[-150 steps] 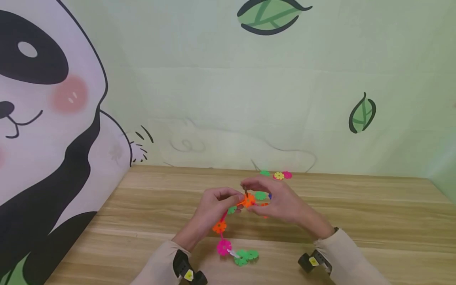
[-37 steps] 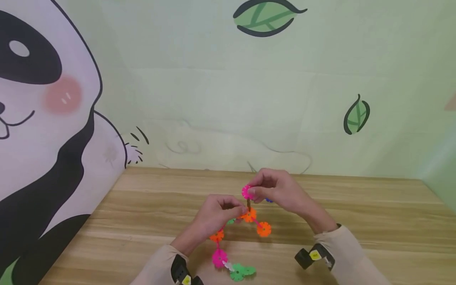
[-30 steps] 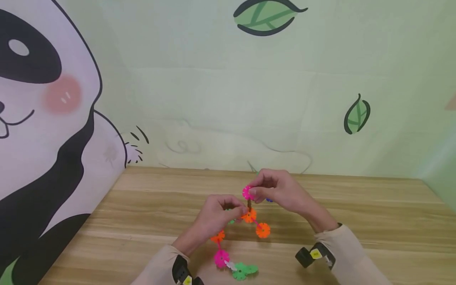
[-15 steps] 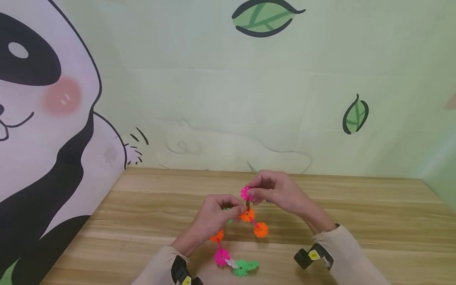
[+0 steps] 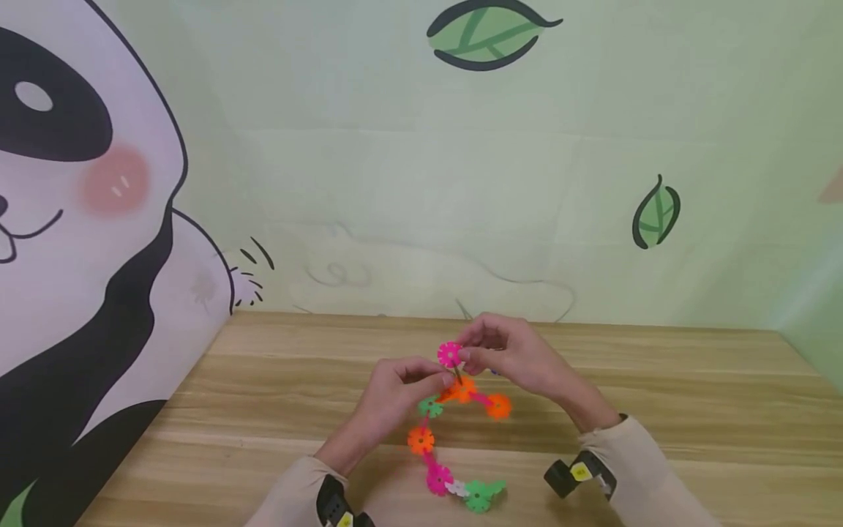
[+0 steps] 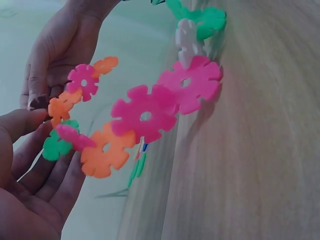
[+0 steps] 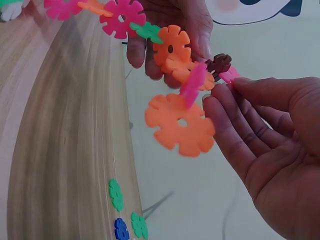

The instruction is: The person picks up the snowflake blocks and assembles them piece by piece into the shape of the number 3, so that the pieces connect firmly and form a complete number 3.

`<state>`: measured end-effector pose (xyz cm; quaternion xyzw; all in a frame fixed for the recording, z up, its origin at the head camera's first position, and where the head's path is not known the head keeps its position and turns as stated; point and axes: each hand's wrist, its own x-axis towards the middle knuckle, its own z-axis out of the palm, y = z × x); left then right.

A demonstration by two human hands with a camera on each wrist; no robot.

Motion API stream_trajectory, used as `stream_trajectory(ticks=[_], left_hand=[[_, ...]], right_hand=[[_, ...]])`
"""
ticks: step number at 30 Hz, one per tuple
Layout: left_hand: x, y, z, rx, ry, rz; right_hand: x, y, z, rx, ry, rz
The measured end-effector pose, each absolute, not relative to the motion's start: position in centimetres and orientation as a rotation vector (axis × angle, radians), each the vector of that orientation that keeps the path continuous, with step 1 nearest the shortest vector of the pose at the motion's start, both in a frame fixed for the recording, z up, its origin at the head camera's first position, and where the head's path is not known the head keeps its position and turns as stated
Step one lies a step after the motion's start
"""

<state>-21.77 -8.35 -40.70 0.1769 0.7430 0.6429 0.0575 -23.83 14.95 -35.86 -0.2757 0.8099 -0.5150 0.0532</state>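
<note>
A chain of flower-shaped interlocking discs hangs between my hands. With thumb and fingers, my left hand [image 5: 395,399] pinches it near an orange disc [image 5: 465,389] at the top. My right hand [image 5: 516,351] pinches a pink disc [image 5: 449,354], which stands above a brown disc [image 7: 219,64] joined to the orange part. Another orange disc [image 5: 498,406] sticks out to the right on a pink link. Below the left hand run a green disc [image 5: 431,406], an orange one [image 5: 421,440], pink ones [image 6: 145,114], a white one [image 6: 187,42] and green ones [image 5: 478,496] at the low end.
Loose green discs [image 7: 116,195] and a blue disc [image 7: 121,229] lie on the wooden table [image 5: 296,410] beyond the right hand, which mostly hides them in the head view. Behind the table rises a pale green wall [image 5: 369,183] with a painted panda.
Since five seconds ago, a pink disc has appeared in my right hand, above the brown one. Over the last half second, the chain's lower end and its right orange disc have swung rightward.
</note>
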Motion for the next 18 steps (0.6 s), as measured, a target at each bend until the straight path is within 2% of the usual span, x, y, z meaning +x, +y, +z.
stream_trajectory(ticks=[8, 18], left_hand=[[-21.97, -8.48, -40.32, 0.439, 2.131, 2.162], [-22.04, -8.58, -40.35, 0.422, 2.072, 2.211]], right_hand=[[-24.02, 14.97, -35.95, -0.894, 2.452, -1.555], [-23.90, 14.87, -36.00, -0.918, 2.426, -1.529]])
